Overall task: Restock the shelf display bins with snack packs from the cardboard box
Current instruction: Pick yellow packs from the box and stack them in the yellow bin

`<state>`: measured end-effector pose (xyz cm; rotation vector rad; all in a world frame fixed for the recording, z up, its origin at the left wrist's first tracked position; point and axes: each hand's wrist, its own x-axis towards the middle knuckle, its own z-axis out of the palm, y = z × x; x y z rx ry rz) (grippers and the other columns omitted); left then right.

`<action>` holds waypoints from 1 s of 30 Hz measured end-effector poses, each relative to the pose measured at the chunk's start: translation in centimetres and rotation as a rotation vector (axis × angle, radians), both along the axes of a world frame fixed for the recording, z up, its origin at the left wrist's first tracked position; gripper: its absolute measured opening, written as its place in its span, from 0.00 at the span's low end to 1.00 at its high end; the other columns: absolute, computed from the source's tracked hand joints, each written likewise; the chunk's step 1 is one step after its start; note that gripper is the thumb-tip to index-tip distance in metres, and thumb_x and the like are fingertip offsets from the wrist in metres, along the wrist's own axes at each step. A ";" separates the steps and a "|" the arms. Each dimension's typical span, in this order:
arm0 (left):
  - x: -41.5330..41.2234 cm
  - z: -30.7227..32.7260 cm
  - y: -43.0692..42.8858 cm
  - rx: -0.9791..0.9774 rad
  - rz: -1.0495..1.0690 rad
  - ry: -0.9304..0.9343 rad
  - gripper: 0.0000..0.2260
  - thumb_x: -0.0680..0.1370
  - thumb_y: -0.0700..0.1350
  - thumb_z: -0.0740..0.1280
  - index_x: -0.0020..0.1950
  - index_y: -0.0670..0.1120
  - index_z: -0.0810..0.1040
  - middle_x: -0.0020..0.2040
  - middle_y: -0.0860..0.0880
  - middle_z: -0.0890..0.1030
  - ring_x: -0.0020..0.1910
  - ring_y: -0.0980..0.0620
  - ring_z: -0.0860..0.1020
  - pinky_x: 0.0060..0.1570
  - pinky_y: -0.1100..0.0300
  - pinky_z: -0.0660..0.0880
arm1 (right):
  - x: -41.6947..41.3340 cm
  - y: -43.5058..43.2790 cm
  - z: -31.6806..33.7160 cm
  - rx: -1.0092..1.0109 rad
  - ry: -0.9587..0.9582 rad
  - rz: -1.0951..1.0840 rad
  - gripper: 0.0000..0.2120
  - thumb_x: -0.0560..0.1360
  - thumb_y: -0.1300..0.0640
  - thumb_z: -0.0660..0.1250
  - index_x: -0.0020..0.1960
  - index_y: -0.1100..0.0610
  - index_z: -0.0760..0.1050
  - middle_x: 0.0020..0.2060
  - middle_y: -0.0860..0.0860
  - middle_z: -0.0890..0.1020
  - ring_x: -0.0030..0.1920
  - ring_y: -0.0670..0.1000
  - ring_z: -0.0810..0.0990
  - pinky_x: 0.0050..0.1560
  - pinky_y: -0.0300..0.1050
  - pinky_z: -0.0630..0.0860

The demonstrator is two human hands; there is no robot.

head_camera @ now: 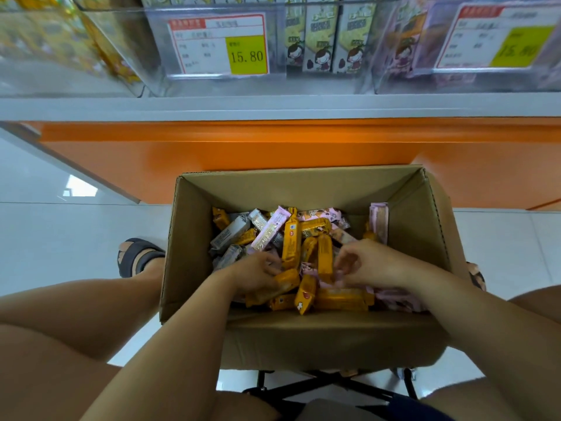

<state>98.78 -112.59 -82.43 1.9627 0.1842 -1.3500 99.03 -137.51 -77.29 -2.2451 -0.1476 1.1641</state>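
An open cardboard box [197, 226] stands on the floor between my legs, holding several orange, pink and grey snack packs. My left hand [253, 276] reaches into the box and its fingers close around an orange pack [285, 282] near the front. My right hand [368, 264] is also inside, fingers curled over a pink pack [338, 276] next to an upright orange pack [324, 256]. Above, clear display bins [127, 47] on the shelf hold boxed snacks; the middle bin shows green-white boxes [318, 34].
Price tags reading 15.80 [218, 44] hang on the bin fronts. The white shelf edge [273, 106] and an orange base panel [273, 147] lie beyond the box. My left foot in a dark sandal [136, 256] rests on white tile. A black stool frame [334, 381] sits under me.
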 end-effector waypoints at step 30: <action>1.6 3.4 -1.5 0.073 0.275 -0.479 0.29 0.75 0.37 0.69 0.74 0.49 0.64 0.61 0.47 0.75 0.47 0.56 0.74 0.39 0.71 0.69 | 0.6 2.7 0.7 -0.087 -0.066 -0.212 0.21 0.73 0.51 0.71 0.63 0.57 0.73 0.53 0.50 0.79 0.50 0.49 0.78 0.52 0.43 0.73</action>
